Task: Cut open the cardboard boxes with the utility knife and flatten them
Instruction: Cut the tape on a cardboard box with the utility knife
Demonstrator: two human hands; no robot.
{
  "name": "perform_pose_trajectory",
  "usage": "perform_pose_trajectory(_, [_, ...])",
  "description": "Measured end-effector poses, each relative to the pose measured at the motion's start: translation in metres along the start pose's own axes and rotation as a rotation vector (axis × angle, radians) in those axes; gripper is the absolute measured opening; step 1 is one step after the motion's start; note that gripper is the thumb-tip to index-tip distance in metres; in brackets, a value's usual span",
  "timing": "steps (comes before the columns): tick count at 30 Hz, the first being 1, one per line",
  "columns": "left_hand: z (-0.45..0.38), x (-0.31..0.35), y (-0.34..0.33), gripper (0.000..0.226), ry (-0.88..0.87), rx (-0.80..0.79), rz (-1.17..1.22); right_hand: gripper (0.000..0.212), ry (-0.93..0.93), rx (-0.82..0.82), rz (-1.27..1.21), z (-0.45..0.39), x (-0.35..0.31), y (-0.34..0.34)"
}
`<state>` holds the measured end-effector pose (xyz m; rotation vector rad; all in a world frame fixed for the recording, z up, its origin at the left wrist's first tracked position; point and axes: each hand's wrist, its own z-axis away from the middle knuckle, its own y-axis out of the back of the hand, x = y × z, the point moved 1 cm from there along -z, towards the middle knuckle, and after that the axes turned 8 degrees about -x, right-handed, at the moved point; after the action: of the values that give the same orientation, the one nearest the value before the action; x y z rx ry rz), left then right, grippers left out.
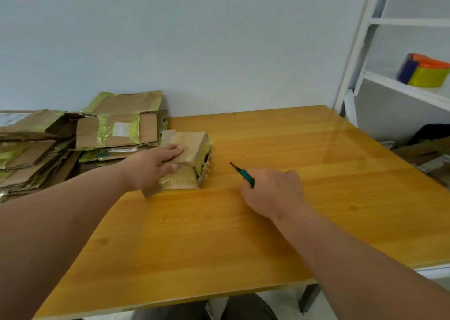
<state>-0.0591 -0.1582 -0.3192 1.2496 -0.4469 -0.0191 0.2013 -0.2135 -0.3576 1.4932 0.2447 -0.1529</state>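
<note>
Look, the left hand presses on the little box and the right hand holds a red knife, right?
Not quite: the utility knife has a green handle, not red, as the head view shows. The left hand does press on the small box, and the right hand holds the knife.

knife handle hidden in right hand

Table: yellow wood-grain top, smooth, glossy. Small box: brown matt cardboard with shiny yellowish tape, same on flattened pile. Utility knife: green plastic-looking handle, dark blade; shelf frame white painted.
</note>
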Motion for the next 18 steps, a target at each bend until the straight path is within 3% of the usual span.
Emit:
perform_pose_trajectory(6, [0.003,0.013,0.007,0.048,0.083,0.077,0.013,0.038,-0.204,-0.089,0.167,-0.007,0.011,-0.001])
perform_pose_trajectory(10, [-0.003,0.035,0.001,0.072,0.185,0.146,-0.167,0.035,-0.129,-0.001,0.173,-0.008,0.000,-0.003])
perform_pose_trajectory(15, [0.003,0.024,0.013,0.037,0.048,-0.022,0.117,0.038,0.004,0.066,-0.012,-0.010,-0.011,-0.002])
perform_pose_trajectory(18, [0.011,0.015,0.019,0.038,0.017,-0.049,0.152,0.051,0.069,0.004,-0.144,-0.012,-0.024,-0.004])
